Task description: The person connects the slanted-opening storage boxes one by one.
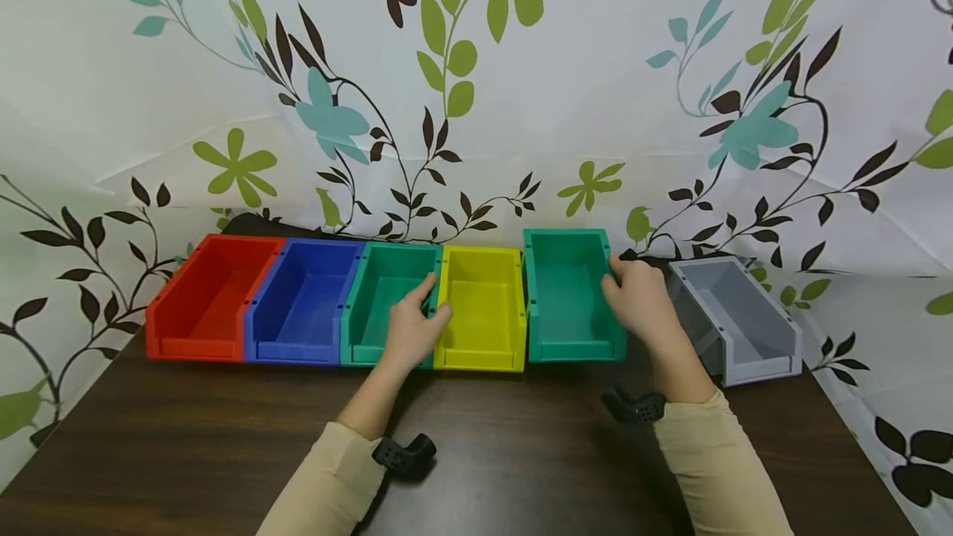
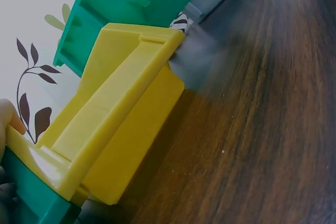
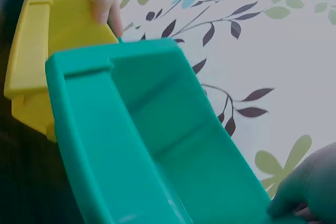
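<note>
A green bin [image 1: 569,292] stands just right of a yellow bin [image 1: 484,308]. My right hand [image 1: 642,300] grips the green bin's right wall. In the left wrist view this green bin [image 2: 160,3] looks tilted and raised off the table. At the seam between the yellow bin and another green bin [image 1: 387,284], my left hand [image 1: 412,331] pinches the two adjoining walls, its thumb on the yellow side. The right wrist view shows the held green bin [image 3: 100,129] close up, with the yellow bin [image 3: 68,24] behind it.
A blue bin [image 1: 305,296] and a red bin [image 1: 216,296] continue the row to the left. Apart on the right, a grey bin [image 1: 752,317] sits at an angle. The dark wooden table [image 1: 506,453] meets a leaf-patterned cloth [image 1: 521,139] at the back.
</note>
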### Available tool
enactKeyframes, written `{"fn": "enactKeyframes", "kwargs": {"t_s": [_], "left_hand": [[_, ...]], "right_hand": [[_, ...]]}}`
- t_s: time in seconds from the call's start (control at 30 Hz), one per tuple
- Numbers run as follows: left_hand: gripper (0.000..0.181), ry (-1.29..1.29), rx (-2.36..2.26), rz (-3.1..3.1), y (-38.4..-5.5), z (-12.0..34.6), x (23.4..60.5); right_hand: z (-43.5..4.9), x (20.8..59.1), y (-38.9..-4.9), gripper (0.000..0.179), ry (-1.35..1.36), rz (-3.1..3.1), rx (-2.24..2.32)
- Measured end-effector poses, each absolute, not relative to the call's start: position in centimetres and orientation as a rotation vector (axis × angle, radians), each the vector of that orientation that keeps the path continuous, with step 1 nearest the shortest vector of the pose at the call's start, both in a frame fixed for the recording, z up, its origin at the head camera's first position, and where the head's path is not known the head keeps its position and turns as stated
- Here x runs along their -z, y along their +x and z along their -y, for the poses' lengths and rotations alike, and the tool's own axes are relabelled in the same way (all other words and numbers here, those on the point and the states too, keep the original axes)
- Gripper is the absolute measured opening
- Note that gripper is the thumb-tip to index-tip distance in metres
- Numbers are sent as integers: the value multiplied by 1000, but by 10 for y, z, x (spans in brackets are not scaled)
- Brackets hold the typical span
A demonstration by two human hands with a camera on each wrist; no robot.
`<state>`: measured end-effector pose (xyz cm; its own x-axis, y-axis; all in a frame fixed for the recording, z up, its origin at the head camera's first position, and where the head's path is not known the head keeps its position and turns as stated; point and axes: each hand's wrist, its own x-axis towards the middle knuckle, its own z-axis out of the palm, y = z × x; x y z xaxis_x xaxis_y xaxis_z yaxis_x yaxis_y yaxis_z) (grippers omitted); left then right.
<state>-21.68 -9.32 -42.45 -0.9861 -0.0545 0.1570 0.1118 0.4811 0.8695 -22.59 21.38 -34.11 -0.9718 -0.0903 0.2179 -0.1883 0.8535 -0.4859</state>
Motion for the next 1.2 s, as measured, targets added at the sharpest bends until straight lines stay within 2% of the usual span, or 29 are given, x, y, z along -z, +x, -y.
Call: {"fn": "enactKeyframes", "kwargs": {"t_s": [0.4,0.57,0.7,0.73,0.8,1.1,1.2], "left_hand": [[59,-73,1481,2578,-213,89,427],[59,-80,1511,2557,-213,89,426],[59,-79,1506,2544,-213,90,424],[59,-79,1500,2544,-212,90,424],[59,-80,1485,2545,-212,91,423],[59,-89,1500,2558,-215,94,422],[59,-79,1520,2550,-216,95,423]], "right_hand": [[-231,358,-227,45,184,2964,-786],[-224,348,-225,41,231,2830,-725],[-213,341,-228,20,300,2789,-572],[-212,341,-229,20,312,2790,-539],[-209,343,-231,27,325,2792,-492],[-211,349,-234,18,347,2793,-539],[-214,350,-233,36,293,2876,-640]]}}
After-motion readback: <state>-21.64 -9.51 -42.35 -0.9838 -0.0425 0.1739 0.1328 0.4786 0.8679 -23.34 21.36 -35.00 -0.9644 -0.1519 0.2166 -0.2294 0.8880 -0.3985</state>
